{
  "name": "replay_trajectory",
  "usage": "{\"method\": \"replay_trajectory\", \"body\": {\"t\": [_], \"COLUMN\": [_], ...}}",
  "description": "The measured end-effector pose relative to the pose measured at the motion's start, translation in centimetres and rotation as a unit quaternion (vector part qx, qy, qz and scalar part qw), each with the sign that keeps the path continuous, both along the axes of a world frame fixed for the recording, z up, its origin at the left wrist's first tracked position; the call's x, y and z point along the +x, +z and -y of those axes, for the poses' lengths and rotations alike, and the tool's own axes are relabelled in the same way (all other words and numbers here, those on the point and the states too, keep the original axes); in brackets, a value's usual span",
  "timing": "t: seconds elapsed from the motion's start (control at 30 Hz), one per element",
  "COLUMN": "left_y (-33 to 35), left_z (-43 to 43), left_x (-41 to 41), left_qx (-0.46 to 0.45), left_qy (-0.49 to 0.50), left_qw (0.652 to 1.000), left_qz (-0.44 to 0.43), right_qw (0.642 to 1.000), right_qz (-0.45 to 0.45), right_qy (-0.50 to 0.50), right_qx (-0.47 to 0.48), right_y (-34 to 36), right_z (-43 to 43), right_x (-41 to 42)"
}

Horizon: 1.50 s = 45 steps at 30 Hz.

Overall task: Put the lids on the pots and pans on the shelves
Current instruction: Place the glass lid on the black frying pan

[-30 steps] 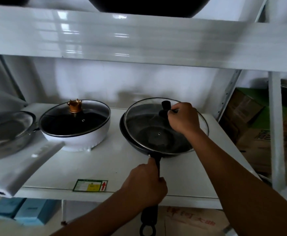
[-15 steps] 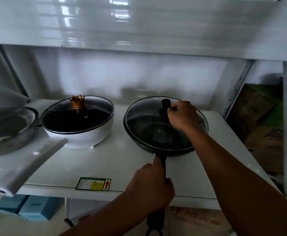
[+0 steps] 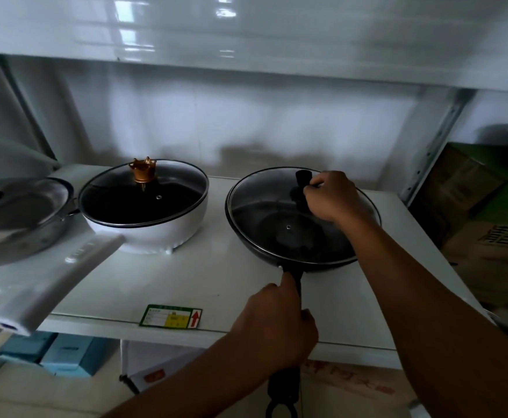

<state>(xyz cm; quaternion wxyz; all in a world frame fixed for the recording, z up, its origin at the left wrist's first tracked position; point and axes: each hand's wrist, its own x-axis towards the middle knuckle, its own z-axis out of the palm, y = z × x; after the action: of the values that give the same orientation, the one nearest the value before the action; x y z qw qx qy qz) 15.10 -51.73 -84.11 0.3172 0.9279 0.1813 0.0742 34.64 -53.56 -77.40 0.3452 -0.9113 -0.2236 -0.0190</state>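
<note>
On the white shelf, the black pan sits under its glass lid, right hand fingers clamped on the lid's black knob. Nearer than those fingers, the left hand is wrapped around the pan handle. Left of both hands stand 2 more lidded pots: a white pot and a steel pan.

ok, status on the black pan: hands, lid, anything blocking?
Left hand gripping black pan's handle. Right hand on lid knob. Glass lid seated on black pan. Nothing in the way.
</note>
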Motion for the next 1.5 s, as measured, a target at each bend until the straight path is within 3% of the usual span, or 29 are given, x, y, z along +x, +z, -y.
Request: {"method": "replay_trajectory", "body": {"t": [0.63, 0.87, 1.5], "left_y": [0.0, -0.2, 0.1], "left_z": [-0.2, -0.2, -0.6], "left_x": [-0.2, -0.3, -0.4], "left_qx": [-0.014, -0.009, -0.034], "left_qy": [0.004, 0.006, -0.007], "left_qw": [1.0, 1.0, 0.999], "left_qz": [0.023, 0.029, 0.009], "right_qw": [0.999, 0.999, 0.999], "right_qz": [-0.028, 0.004, 0.029], "right_qy": [-0.015, -0.013, -0.007], "right_qx": [0.013, 0.029, -0.046], "right_y": [0.2, -0.3, 0.3], "right_z": [-0.2, -0.5, -0.5], "right_x": [0.6, -0.2, -1.2]}}
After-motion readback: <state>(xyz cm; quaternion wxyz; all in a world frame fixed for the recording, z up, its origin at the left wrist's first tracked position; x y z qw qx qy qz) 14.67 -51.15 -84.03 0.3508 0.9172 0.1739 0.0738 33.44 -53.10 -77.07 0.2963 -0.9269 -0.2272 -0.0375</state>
